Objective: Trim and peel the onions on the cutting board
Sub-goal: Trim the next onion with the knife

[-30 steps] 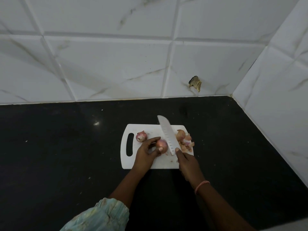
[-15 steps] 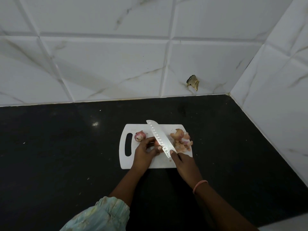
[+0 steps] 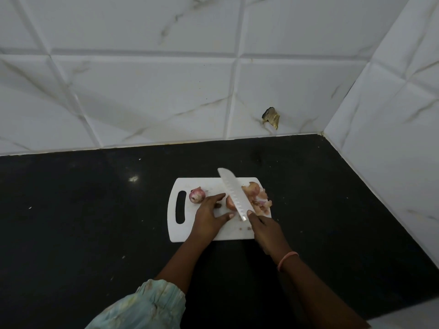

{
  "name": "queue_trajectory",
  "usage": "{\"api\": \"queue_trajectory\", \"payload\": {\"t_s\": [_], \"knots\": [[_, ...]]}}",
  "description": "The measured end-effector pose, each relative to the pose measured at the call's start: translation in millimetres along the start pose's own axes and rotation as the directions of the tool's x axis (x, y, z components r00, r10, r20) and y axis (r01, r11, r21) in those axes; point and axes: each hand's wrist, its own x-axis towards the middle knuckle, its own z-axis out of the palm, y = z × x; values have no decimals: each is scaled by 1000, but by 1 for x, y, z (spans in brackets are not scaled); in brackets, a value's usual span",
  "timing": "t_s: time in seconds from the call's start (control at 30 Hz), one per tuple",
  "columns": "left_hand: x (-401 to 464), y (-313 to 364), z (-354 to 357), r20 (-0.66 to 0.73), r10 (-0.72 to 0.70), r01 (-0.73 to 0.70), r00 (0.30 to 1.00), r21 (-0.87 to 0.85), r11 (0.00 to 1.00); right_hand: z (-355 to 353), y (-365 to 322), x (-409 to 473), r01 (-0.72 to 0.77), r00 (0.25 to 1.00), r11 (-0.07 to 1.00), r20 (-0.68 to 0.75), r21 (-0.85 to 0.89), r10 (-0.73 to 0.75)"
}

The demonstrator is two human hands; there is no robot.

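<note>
A white cutting board [image 3: 185, 230] with a handle slot lies on the black counter. An unpeeled red onion [image 3: 197, 195] sits at its left, near the slot. A second onion [image 3: 230, 202] lies in the board's middle, half hidden by the knife blade [image 3: 234, 193]. My right hand [image 3: 264, 227] grips the knife handle, blade pointing away over that onion. My left hand [image 3: 210, 216] rests on the board just left of the onion, its fingers spread and straight, not around it. A pile of onion peels [image 3: 257, 198] lies at the board's right edge.
The black counter [image 3: 95, 222] runs into a corner of white marble tiles at the back and right. A broken spot [image 3: 270, 117] shows low on the back wall. A pale edge [image 3: 408, 317] appears at the bottom right.
The knife blade swung from leaning left back toward upright over the middle onion. My left fingers let go of that onion and spread flat beside it.
</note>
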Motion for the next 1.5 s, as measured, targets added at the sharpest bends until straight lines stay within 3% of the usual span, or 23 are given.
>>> {"api": "queue_trajectory", "payload": {"t_s": [0.17, 0.23, 0.43, 0.6, 0.7, 0.83, 0.9, 1.1, 1.27, 1.4, 1.5], "knots": [[13, 4, 2, 78, 69, -78, 995, 119, 990, -12, 15, -7, 41, 974, 976, -228, 213, 9], [17, 7, 7, 73, 92, -103, 993, 157, 982, -14, 19, -10, 49, 969, 969, -248, 243, 13], [14, 13, 10, -27, 21, -21, 999, 7, 1000, -13, 23, -14, 80, 980, 985, -194, 151, -50], [1, -3, 5, -64, 33, -25, 997, 124, 992, 1, 19, -16, 162, 979, 986, -134, 45, -154], [-4, -3, 10, -86, 90, -73, 992, 183, 980, 10, 12, -10, 139, 986, 990, -91, 9, -137], [-6, 0, 14, -2, 202, -197, 979, 214, 957, 9, 10, -4, 110, 991, 994, -81, -1, -110], [-7, -1, 16, 54, 193, -200, 980, 233, 952, 8, 10, -2, 108, 991, 994, -78, -6, -108], [-9, -3, 0, 208, 179, -205, 962, 115, 972, 13, 8, -2, 116, 986, 993, -119, -25, -118], [-1, -4, -1, 58, 141, -145, 988, 59, 988, 19, 13, -13, 191, 961, 982, -204, -8, -188], [4, -3, 2, -58, 24, -30, 998, -107, 994, 17, 17, -17, 299, 937, 951, -168, -75, -307], [4, -1, 0, -45, 0, -9, 999, -211, 978, 16, 18, -17, 365, 915, 914, -113, -174, -387]]}}
